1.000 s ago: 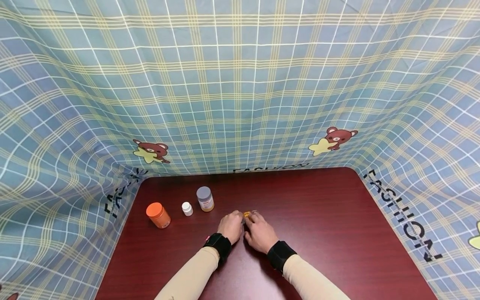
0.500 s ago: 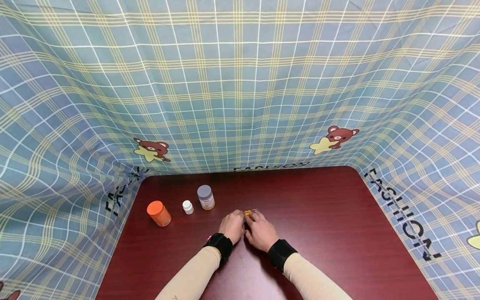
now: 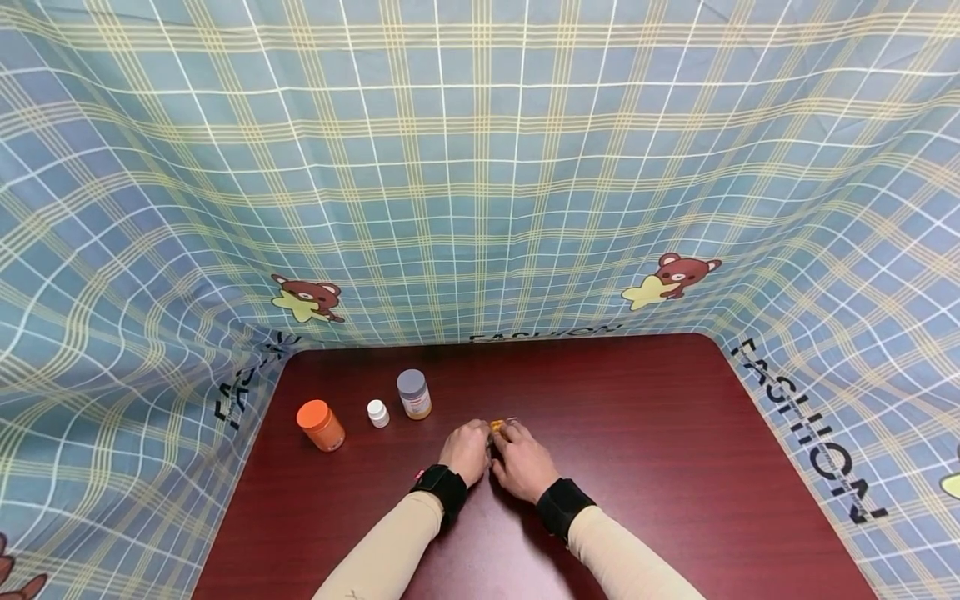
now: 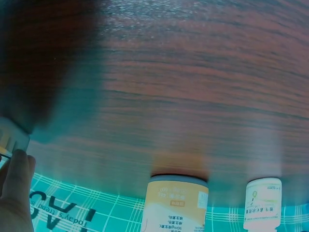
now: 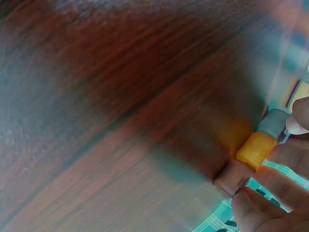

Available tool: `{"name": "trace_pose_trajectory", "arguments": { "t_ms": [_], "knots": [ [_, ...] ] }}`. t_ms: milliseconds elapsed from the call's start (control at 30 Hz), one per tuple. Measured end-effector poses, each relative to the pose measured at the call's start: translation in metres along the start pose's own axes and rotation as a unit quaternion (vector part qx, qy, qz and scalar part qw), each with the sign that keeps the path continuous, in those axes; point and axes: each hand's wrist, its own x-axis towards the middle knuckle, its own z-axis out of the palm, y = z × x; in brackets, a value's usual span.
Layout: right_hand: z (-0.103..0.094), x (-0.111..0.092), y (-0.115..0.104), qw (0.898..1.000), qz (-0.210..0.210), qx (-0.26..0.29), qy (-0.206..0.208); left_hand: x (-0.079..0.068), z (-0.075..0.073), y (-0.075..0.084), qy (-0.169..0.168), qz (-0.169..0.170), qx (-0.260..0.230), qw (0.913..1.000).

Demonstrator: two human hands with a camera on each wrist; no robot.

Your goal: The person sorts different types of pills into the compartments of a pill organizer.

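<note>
Both hands meet at the middle of the table over a small pill box (image 3: 496, 426) with coloured sections. My left hand (image 3: 465, 452) holds its left end; in the left wrist view a finger (image 4: 18, 176) lies against a greyish end (image 4: 15, 137) of the box. From the right, my right hand (image 3: 523, 462) grips it with bent fingers. The right wrist view shows a grey, an orange (image 5: 256, 150) and a brownish section (image 5: 233, 178) in a row, with fingertips along their edge. The hands cover most of the box.
Left of the hands stand an orange jar (image 3: 321, 427), a small white bottle (image 3: 378, 414) and a grey-lidded jar (image 3: 414, 395) with a yellowish base. A checked cloth (image 3: 480, 208) hangs behind and at both sides of the dark red table (image 3: 637, 417).
The head view has shifted very slightly. Both hands stay on the pill box in the same spot, and the jars and bottle stand where they were.
</note>
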Motion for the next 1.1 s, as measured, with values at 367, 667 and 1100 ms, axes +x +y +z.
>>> {"name": "trace_pose_trajectory", "arguments": {
  "t_ms": [367,667,1100],
  "knots": [
    [0.0,-0.002,0.001,1.0,0.014,0.006,-0.012,0.007,-0.01,-0.001,-0.024,-0.047,-0.09,0.9946],
    [-0.003,-0.001,0.0,1.0,0.018,0.011,-0.015,0.022,-0.01,-0.005,0.043,-0.217,-0.268,0.9377],
    [-0.003,-0.001,0.0,0.999,0.025,0.008,-0.024,0.029,0.001,-0.013,0.085,-0.304,-0.283,0.9056]
  ]
}}
